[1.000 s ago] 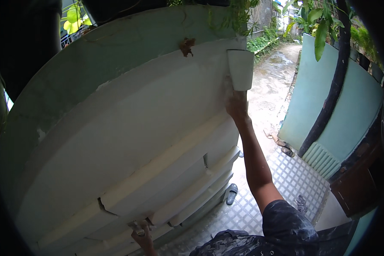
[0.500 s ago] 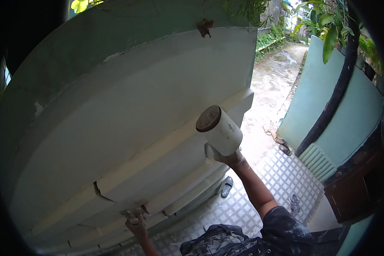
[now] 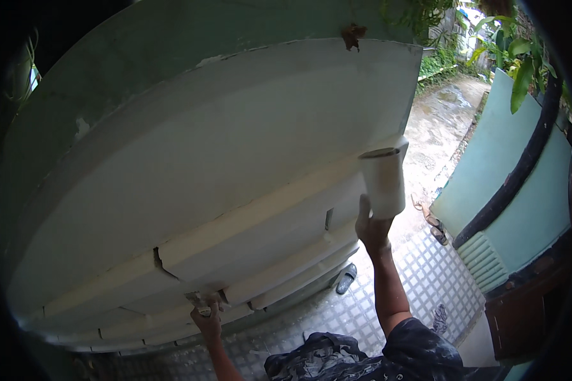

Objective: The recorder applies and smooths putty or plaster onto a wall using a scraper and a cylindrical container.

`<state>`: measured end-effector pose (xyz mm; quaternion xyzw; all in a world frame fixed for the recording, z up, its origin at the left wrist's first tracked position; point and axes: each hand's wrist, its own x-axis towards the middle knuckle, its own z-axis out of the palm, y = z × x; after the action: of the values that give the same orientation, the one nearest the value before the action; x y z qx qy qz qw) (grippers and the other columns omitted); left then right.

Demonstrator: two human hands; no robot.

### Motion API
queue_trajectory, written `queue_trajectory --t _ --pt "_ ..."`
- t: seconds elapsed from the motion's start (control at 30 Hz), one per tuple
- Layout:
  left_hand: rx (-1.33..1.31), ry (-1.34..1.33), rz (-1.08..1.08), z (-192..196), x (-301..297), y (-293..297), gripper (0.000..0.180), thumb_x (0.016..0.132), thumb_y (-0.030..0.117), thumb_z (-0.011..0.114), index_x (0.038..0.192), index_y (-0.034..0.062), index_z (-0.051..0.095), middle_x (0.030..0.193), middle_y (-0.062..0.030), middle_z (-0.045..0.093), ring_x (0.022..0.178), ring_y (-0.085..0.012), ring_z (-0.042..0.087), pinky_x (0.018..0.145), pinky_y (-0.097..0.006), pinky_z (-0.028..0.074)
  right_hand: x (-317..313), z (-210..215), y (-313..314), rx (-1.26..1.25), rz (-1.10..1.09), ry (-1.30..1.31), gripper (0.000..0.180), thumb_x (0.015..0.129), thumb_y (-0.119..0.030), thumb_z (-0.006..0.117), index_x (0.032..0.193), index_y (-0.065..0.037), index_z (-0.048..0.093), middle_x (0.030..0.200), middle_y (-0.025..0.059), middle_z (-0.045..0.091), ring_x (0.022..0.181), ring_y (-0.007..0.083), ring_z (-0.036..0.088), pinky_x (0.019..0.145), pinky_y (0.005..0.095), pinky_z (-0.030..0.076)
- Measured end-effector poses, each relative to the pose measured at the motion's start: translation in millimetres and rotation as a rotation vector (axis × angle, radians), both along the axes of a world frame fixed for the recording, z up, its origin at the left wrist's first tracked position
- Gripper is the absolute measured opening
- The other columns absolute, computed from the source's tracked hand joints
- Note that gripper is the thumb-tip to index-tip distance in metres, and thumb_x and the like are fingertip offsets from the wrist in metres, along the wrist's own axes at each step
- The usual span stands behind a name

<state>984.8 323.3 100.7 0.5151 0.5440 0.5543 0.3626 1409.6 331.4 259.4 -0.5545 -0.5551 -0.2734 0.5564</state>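
A pale container (image 3: 384, 188) stands near upright before the right end of the wall (image 3: 235, 120). The right hand (image 3: 374, 233) grips its base, one digit extended alongside, the others hidden. The left hand (image 3: 207, 322) has its fingers closed on a flat scraper (image 3: 200, 298) at the lower ledges. So low a grip could let the container tip toward the tiled floor (image 3: 419, 279).

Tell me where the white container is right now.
In the head view, the white container is right of centre, in the right hand, higher in the picture than the dark slipper on the tiled floor.
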Motion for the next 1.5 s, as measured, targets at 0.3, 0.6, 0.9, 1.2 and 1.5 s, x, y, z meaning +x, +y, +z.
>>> queue_trajectory --t 0.3,0.6,0.9,1.2,1.5 --pt "-0.034 -0.060 0.003 3 4 -3 0.005 0.080 0.003 0.061 0.082 -0.0002 0.058 0.061 -0.0056 0.060 0.044 -0.0080 0.053 0.038 -0.022 0.038 -39 24 -39 0.428 1.262 1.372 0.040 0.096 -0.021 0.041 0.127 0.005 0.041 0.125 0.0173 0.051 0.117 0.0279 0.048 0.103 0.0399 0.033" --pt "-0.060 -0.034 0.021 -2 -1 0 0.004 0.084 0.006 0.057 0.085 0.0025 0.055 0.061 -0.0065 0.060 0.036 -0.0054 0.045 0.032 -0.021 0.029 -60 50 -61 0.317 1.450 1.679 0.043 0.095 -0.021 0.040 0.129 0.005 0.037 0.127 0.0182 0.048 0.119 0.0300 0.047 0.102 0.0430 0.037" --pt "0.118 -0.116 -0.105 7 -1 -27 0.001 0.082 0.000 0.058 0.081 0.0007 0.058 0.071 -0.0089 0.063 0.051 -0.0095 0.054 0.042 -0.022 0.039 -91 53 -73 0.324 1.500 1.611 0.043 0.092 -0.016 0.046 0.128 0.007 0.039 0.124 0.0198 0.051 0.115 0.0292 0.051 0.100 0.0420 0.040" --pt "-0.092 -0.097 -0.188 -3 -44 -61 0.004 0.080 0.002 0.059 0.081 -0.0019 0.059 0.073 -0.0095 0.064 0.061 -0.0130 0.059 0.054 -0.026 0.047 -148 42 -49 0.117 0.774 0.791 0.027 0.088 -0.003 0.055 0.112 0.007 0.052 0.099 0.0134 0.061 0.092 0.0178 0.061 0.081 0.0310 0.049" --pt "-0.141 -0.163 -0.270 -14 -98 -85 0.005 0.081 0.005 0.062 0.081 -0.0004 0.061 0.074 -0.0091 0.064 0.064 -0.0123 0.060 0.059 -0.026 0.049 -202 52 -10 -0.030 0.289 0.140 0.018 0.077 -0.004 0.068 0.092 0.003 0.062 0.081 0.0127 0.065 0.073 0.0273 0.063 0.066 0.0336 0.049"
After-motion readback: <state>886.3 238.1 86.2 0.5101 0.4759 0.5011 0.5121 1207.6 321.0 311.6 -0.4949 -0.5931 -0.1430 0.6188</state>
